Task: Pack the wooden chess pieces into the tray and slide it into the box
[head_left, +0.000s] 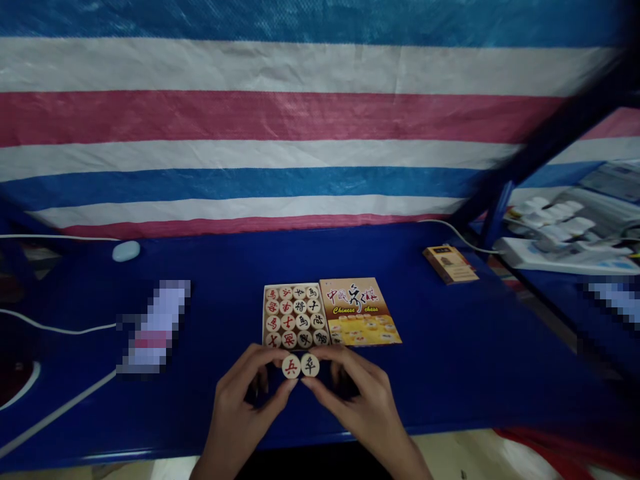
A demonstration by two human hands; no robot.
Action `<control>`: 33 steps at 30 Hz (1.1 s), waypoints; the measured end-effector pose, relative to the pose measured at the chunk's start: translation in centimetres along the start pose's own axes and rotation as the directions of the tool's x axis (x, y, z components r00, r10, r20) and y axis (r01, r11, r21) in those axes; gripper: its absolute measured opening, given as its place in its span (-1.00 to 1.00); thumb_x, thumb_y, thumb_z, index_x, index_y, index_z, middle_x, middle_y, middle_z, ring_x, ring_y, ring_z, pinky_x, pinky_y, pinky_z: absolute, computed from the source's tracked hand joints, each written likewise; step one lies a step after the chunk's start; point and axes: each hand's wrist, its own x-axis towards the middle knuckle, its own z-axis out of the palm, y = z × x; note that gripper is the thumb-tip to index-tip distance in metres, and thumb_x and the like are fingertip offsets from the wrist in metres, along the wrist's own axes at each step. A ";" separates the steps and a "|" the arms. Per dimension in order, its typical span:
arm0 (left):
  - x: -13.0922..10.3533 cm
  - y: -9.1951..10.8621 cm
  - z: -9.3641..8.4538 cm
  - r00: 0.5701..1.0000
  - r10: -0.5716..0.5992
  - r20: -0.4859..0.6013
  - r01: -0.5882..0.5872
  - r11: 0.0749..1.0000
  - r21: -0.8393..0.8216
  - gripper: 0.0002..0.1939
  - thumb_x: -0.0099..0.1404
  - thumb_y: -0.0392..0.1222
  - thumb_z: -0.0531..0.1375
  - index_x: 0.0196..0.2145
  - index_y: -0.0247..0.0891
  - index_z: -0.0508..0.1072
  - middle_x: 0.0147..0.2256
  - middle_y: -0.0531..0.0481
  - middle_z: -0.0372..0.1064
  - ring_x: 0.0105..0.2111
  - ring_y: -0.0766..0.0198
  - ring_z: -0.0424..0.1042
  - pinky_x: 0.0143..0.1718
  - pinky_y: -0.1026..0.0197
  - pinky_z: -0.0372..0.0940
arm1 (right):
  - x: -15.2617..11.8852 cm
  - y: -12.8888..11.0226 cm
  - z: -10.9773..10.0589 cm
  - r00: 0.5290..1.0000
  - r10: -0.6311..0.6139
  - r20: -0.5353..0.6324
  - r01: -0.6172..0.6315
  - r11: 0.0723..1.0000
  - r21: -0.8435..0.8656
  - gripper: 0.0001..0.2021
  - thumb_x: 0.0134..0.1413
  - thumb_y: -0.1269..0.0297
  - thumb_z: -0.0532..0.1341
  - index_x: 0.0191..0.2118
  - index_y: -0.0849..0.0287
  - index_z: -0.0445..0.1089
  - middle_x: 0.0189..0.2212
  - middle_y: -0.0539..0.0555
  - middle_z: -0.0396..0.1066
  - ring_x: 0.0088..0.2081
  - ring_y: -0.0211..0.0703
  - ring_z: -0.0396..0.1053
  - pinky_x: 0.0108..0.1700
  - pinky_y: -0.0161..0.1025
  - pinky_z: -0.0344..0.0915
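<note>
Pinched between the thumb and fingers of my left hand (250,397) is a round pale chess piece with a red character (291,366). My right hand (357,393) grips a matching chess piece with a black character (310,365). The two pieces are held side by side, faces toward me, in front of an open box (265,313). Rows of Chinese chess pieces (300,307) fill that box, red characters on the left and black on the right. Against its right side lies the printed box lid (357,327), marked "Chinese chess".
On the blue table (220,260), a pixelated phone-like object (157,327) lies left with a white cable. A small white case (126,251) sits at the back left. A yellow-brown small box (450,264) is at the right. Striped sheeting (300,117) hangs behind; a power strip (555,257) lies far right.
</note>
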 end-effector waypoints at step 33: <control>0.2 0.5 -0.2 1.000 0.013 -0.012 -0.013 0.999 0.029 -0.74 0.32 -0.26 0.29 -0.04 -0.06 0.47 -0.26 0.09 0.45 -0.48 0.42 0.37 -0.45 0.31 0.33 | 0.1 -0.2 -0.1 1.000 -0.018 -0.009 0.018 1.000 0.003 -0.71 0.18 0.29 0.35 0.02 0.00 0.42 -0.32 -0.05 0.52 -0.47 -0.31 0.38 -0.37 -0.30 0.43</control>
